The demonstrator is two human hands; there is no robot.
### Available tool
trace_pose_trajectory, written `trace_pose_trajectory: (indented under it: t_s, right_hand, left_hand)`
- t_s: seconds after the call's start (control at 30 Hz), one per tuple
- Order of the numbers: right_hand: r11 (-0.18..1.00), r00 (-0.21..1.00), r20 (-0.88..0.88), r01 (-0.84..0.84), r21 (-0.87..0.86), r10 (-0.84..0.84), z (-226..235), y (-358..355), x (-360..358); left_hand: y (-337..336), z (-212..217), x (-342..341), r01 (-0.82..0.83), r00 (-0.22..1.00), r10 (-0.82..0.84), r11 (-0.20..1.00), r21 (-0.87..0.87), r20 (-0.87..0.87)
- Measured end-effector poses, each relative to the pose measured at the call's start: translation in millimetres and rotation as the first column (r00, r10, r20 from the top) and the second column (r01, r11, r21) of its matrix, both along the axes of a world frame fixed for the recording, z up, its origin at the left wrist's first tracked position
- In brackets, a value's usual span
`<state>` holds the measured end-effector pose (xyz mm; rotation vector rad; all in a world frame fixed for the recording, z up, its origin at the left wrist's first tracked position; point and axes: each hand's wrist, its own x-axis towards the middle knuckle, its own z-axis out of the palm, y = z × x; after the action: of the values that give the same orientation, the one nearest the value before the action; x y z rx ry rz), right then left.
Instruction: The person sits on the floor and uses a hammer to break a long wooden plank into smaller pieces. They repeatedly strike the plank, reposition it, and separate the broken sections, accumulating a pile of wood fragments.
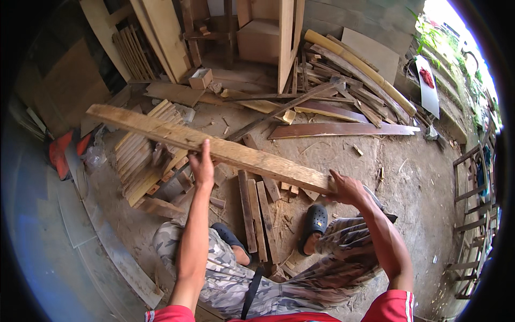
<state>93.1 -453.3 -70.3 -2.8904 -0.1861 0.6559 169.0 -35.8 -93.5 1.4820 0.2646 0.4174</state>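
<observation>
A long, rough wooden plank [241, 156] is held up in front of me, slanting from upper left down to the right. My left hand [203, 167] grips it from below near its middle, one finger showing along the near face. At the plank's right end, my right hand [346, 189] is closed round the wood, with part of its fingers hidden behind. Beneath the plank, several narrow wood strips [256, 217] lie side by side on the ground between my feet. Left of them rests a stack of slatted wood pieces [140, 161], partly covered by the plank.
A heap of scrap boards [343, 86] leans at the back right, a dark brown board [343, 130] before it. A small open box [200, 78] stands at the back. Wooden ladder-like frames [472, 214] line the right side. An orange-red object [60, 155] lies far left.
</observation>
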Motion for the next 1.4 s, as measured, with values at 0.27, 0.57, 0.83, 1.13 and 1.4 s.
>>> trace_pose_trajectory:
  t_s: [0.27, 0.57, 0.83, 1.13, 1.4]
  right_hand:
    - [0.931, 0.959, -0.153, -0.182, 0.317, 0.240, -2, -24, 76]
    - [0.838, 0.944, 0.006, -0.297, 0.457, 0.331, 37, 25, 120]
    - [0.803, 0.918, 0.086, -0.382, 0.458, 0.388, 45, 47, 142]
    - [0.885, 0.846, 0.495, -0.370, 0.281, 0.197, 17, 31, 104]
    - [0.942, 0.490, 0.865, -0.329, 0.071, 0.106, 5, 5, 74]
  left_hand:
    - [47, 40, -25, -0.525, 0.844, 0.531, 0.847, 0.082, -0.074]
    - [115, 59, -80, -0.503, 0.853, 0.508, 0.738, -0.450, -0.120]
    - [123, 56, -131, -0.333, 0.912, 0.409, 0.709, -0.622, -0.022]
    - [101, -16, -147, 0.075, 0.973, 0.088, 0.757, -0.649, 0.215]
    - [54, -16, -133, -0.111, 0.949, 0.314, 0.385, -0.916, 0.017]
